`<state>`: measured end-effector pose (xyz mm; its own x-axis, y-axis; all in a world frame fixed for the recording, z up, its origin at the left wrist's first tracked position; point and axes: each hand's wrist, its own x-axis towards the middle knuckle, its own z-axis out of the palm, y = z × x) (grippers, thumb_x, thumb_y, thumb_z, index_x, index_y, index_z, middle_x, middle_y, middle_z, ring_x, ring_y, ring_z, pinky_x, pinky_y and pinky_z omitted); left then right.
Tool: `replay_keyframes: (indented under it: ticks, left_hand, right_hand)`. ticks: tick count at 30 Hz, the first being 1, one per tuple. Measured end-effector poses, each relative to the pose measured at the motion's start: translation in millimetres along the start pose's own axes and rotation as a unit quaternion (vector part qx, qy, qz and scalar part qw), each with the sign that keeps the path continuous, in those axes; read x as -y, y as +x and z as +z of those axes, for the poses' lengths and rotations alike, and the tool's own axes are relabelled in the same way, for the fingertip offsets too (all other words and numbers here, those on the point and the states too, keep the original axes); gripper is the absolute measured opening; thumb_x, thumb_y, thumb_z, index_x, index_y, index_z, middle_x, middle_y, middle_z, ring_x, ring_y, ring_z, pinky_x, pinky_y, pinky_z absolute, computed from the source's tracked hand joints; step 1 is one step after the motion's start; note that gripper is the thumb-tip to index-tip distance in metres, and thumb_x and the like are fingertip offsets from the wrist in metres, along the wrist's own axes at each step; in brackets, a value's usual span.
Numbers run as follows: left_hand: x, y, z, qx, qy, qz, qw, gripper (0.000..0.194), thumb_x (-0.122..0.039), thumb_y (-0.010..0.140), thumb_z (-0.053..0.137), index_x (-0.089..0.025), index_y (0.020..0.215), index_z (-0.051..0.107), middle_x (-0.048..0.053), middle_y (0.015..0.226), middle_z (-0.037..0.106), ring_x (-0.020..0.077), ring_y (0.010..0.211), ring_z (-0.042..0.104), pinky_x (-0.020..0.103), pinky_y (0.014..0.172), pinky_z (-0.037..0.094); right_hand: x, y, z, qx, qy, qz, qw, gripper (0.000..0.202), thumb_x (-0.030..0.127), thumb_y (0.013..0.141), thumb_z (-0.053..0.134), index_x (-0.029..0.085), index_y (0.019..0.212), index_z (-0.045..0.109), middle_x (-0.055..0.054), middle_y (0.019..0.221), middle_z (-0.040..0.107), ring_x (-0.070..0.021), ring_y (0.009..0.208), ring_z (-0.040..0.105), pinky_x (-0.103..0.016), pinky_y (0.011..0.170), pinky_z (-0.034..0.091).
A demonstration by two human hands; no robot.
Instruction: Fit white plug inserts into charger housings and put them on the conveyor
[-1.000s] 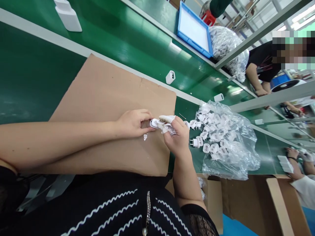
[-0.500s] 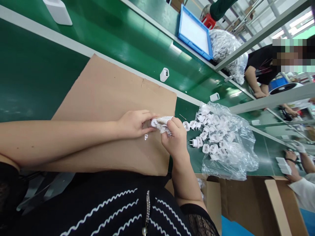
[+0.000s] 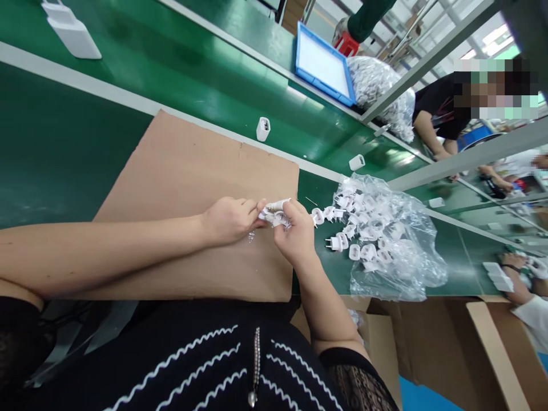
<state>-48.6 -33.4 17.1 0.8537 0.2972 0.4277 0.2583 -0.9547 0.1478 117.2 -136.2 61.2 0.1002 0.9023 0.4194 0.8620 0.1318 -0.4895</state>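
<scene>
Over the right part of a cardboard sheet [image 3: 192, 171], my two hands meet at a small bundle of white pieces [image 3: 276, 214]. My right hand [image 3: 297, 234] is closed on this bundle from the right. My left hand [image 3: 233, 221] has its fingers pinched at the bundle's left end; what they grip there is too small to name. A bit of clear plastic [image 3: 251, 235] shows just below the left fingers. Several white plug pieces [image 3: 368, 228] lie right of my right hand, on and beside a clear plastic bag [image 3: 422, 260].
White charger housings [image 3: 263, 129] rest on the green conveyor [image 3: 192, 85] beyond a pale rail. Farther off are a blue tray [image 3: 325, 63] and a full bag [image 3: 381, 91]. People work on the right. An open carton [image 3: 445, 342] stands lower right.
The view has shifted slightly, and the housings on the conveyor appear farther left. My left fingers have closed in more on the bundle's left end, covering the round white end seen before.
</scene>
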Motion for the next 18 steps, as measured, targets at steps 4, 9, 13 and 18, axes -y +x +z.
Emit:
replay_keyframes:
  ticks: [4,9,13,18]
  left_hand:
    - [0,-1,-3.2,-0.012,-0.052,-0.024,0.998,0.048,-0.048,0.105,0.041,-0.009,0.120,0.065,0.013,0.088,0.071,0.0215,0.073,0.067,0.030,0.053,0.039]
    - [18,19,-7.1,0.024,-0.279,-0.098,0.955,0.031,-0.049,0.092,0.063,-0.019,0.092,0.071,0.003,0.077,0.069,0.0170,0.069,0.064,0.026,0.062,0.045]
    - [50,68,-3.1,0.014,-0.266,-0.242,0.933,0.027,-0.041,0.089,0.065,-0.020,0.103,0.072,0.005,0.092,0.075,0.0197,0.077,0.067,0.029,0.070,0.049]
    - [91,144,7.4,0.003,-0.169,-0.329,0.929,0.028,-0.037,0.088,0.066,-0.012,0.101,0.070,0.016,0.106,0.072,0.0306,0.100,0.066,0.036,0.083,0.048]
  right_hand:
    - [-3,0,2,-0.002,0.063,0.016,0.998,0.021,0.006,0.070,0.052,0.022,0.081,0.060,-0.003,0.080,0.061,-0.0192,0.079,0.059,-0.030,0.072,0.049]
    - [-9,3,0,-0.033,0.290,0.167,0.942,0.028,0.026,0.075,0.071,0.023,0.103,0.071,-0.005,0.098,0.073,-0.0202,0.091,0.068,-0.036,0.086,0.055]
    - [-19,9,-5,-0.091,0.477,0.293,0.823,0.037,0.035,0.069,0.079,0.024,0.103,0.069,-0.001,0.091,0.070,-0.0179,0.083,0.070,-0.035,0.080,0.059]
    - [-29,17,-12,0.008,0.615,0.371,0.695,0.044,0.027,0.057,0.084,0.024,0.097,0.065,-0.001,0.089,0.071,-0.0263,0.103,0.072,-0.036,0.077,0.063]
